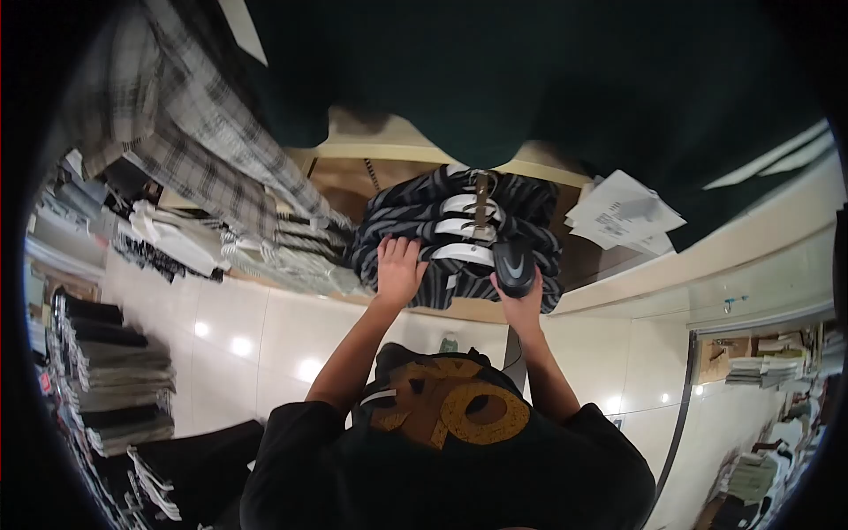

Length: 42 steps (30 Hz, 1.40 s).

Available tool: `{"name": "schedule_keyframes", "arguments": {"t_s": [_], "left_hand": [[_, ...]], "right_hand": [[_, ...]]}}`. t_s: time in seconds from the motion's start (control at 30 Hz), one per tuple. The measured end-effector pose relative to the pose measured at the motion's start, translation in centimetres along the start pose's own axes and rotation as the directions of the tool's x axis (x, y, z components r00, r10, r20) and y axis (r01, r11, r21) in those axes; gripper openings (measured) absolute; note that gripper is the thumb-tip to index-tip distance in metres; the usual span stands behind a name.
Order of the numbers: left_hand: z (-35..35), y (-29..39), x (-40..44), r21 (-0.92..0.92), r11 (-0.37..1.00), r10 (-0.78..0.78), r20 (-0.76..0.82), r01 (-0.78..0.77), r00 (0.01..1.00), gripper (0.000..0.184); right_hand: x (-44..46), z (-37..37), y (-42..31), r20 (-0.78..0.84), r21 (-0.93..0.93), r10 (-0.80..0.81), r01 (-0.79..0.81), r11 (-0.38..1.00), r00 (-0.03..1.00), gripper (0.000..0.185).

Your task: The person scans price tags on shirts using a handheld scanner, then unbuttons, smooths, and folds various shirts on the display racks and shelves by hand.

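Dark shirts with grey stripes (380,221) hang in a row before me on white curved hangers (462,254), along a short metal rail (481,201). My left hand (400,269) lies open on the left side of the nearest striped shirt, fingers stretched over the cloth. In my right hand (523,305) is a black handheld scanner (514,268) with a curved grey mark on top. It is held over the right side of the same shirts, close to the hangers. The underside of the scanner and part of my right fingers are hidden.
Plaid shirts (203,159) and pale garments (283,256) hang at the left. White paper tags (623,212) sit at the right, by the shelf edge. Dark green cloth (574,62) hangs overhead. Folded clothes (119,380) are stacked behind at left, on a shiny tiled floor (256,353).
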<state>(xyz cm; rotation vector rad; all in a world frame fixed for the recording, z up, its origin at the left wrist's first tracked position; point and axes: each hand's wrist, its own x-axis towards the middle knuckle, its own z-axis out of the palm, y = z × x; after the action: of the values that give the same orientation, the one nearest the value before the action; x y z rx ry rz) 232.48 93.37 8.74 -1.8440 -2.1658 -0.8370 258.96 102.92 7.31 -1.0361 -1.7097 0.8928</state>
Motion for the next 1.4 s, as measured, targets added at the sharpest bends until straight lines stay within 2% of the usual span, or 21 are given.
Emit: {"name": "schedule_keyframes", "arguments": {"t_s": [0.03, 0.17, 0.23, 0.27, 0.3, 0.37, 0.4, 0.43, 0.47, 0.5, 0.53, 0.57, 0.6, 0.63, 0.67, 0.7, 0.77, 0.83, 0.97, 1.13, 1.4], "left_hand": [[0.4, 0.3, -0.5, -0.016, 0.999, -0.043, -0.01, 0.043, 0.999, 0.057], [0.0, 0.6, -3.1, 0.043, 0.987, -0.157, -0.021, 0.158, 0.987, 0.073], [0.3, -0.5, -5.3, 0.013, 0.96, -0.281, 0.027, 0.28, 0.959, 0.087], [0.4, -1.4, -6.5, 0.003, 0.946, -0.322, 0.108, 0.324, 0.94, 0.095], [0.5, -2.1, -7.9, 0.012, 0.942, -0.336, 0.098, 0.336, 0.937, 0.095], [1.1, -3.6, -11.3, -0.027, 0.893, -0.439, 0.169, 0.45, 0.882, 0.1], [1.4, -4.6, -13.0, -0.016, 0.838, -0.521, 0.275, 0.546, 0.808, 0.1], [1.3, -5.5, -14.6, -0.014, 0.83, -0.536, 0.257, 0.557, 0.805, 0.1], [0.9, -6.4, -16.2, -0.061, 0.786, -0.561, 0.35, 0.616, 0.75, 0.098], [0.4, -7.1, -17.7, -0.104, 0.733, -0.57, 0.444, 0.672, 0.691, 0.095], [-0.3, -7.8, -19.2, -0.108, 0.726, -0.581, 0.433, 0.68, 0.689, 0.095], [-0.9, -8.5, -20.7, -0.148, 0.702, -0.578, 0.454, 0.697, 0.678, 0.093], [-1.7, -9.1, -22.0, -0.189, 0.677, -0.572, 0.474, 0.712, 0.67, 0.091], [-2.7, -9.9, -23.0, -0.199, 0.669, -0.581, 0.46, 0.716, 0.671, 0.091], [-4.0, -10.8, -23.8, -0.219, 0.606, -0.603, 0.499, 0.764, 0.622, 0.09], [-5.4, -11.6, -24.5, -0.236, 0.538, -0.622, 0.536, 0.809, 0.57, 0.09], [-7.9, -13.6, -26.2, -0.245, 0.544, -0.652, 0.479, 0.802, 0.588, 0.088], [-10.1, -15.3, -28.8, -0.265, 0.486, -0.688, 0.472, 0.833, 0.552, 0.084], [-13.2, -19.0, -33.3, -0.312, 0.499, -0.714, 0.381, 0.809, 0.587, 0.079], [-18.5, -21.8, -37.8, -0.241, 0.432, -0.726, 0.478, 0.869, 0.494, 0.061], [-20.6, -22.8, -44.6, -0.088, 0.49, -0.696, 0.558, 0.867, 0.451, 0.058]], "right_hand": [[0.0, -0.3, 0.1, 0.016, 0.048, 0.011, -0.012, 0.999, 1.0, 0.059], [0.1, -1.7, -1.1, 0.046, -0.063, 0.003, 0.0, 0.998, 0.999, 0.061], [-0.2, -1.8, -0.9, 0.046, -0.059, -0.019, 0.022, 0.998, 0.999, 0.067], [-0.4, -1.9, -1.5, 0.023, 0.038, 0.044, -0.045, 0.998, 0.999, 0.067], [-0.7, -1.9, -2.6, 0.007, 0.136, 0.108, -0.108, 0.985, 0.994, 0.068], [-1.7, -2.4, -5.6, -0.083, -0.185, -0.265, 0.246, 0.951, 0.961, 0.063], [-3.4, -2.7, -6.9, -0.095, -0.16, -0.377, 0.359, 0.919, 0.921, 0.06], [-7.1, -2.3, -2.1, -0.098, 0.306, -0.004, 0.034, 0.951, 0.995, 0.06], [-8.4, -4.0, -6.0, 0.135, -0.053, -0.126, 0.134, 0.99, 0.983, 0.057], [-10.4, -4.9, -3.8, 0.333, -0.165, -0.067, 0.128, 0.978, 0.94, 0.058], [-12.1, -4.3, -5.0, 0.421, -0.281, 0.115, 0.009, 0.96, 0.9, 0.051], [-14.7, -4.2, -3.6, 0.489, -0.313, 0.104, 0.063, 0.948, 0.866, 0.042], [-18.5, -3.9, 3.5, 0.589, -0.264, 0.374, -0.267, 0.927, 0.716, 0.035], [-22.5, -5.0, 7.7, 0.635, -0.554, 0.581, -0.223, 0.802, 0.509, 0.04], [-30.1, -7.4, 16.5, 0.649, -0.402, 0.432, -0.2, 0.893, 0.626, 0.036], [-28.2, -6.0, 16.0, 0.662, -0.399, 0.414, -0.173, 0.9, 0.625, 0.036], [-26.3, -1.9, 14.5, 0.699, -0.374, 0.378, -0.14, 0.917, 0.608, 0.036], [-27.1, 0.6, 14.0, 0.723, -0.355, 0.367, -0.14, 0.924, 0.585, 0.036], [-27.0, 6.7, 12.8, 0.756, -0.309, 0.328, -0.133, 0.942, 0.566, 0.036], [-29.0, 9.3, 10.9, 0.78, -0.294, 0.337, -0.165, 0.941, 0.527, 0.035], [-31.4, 11.7, 8.4, 0.799, -0.256, 0.351, -0.253, 0.933, 0.488, 0.035]]}}
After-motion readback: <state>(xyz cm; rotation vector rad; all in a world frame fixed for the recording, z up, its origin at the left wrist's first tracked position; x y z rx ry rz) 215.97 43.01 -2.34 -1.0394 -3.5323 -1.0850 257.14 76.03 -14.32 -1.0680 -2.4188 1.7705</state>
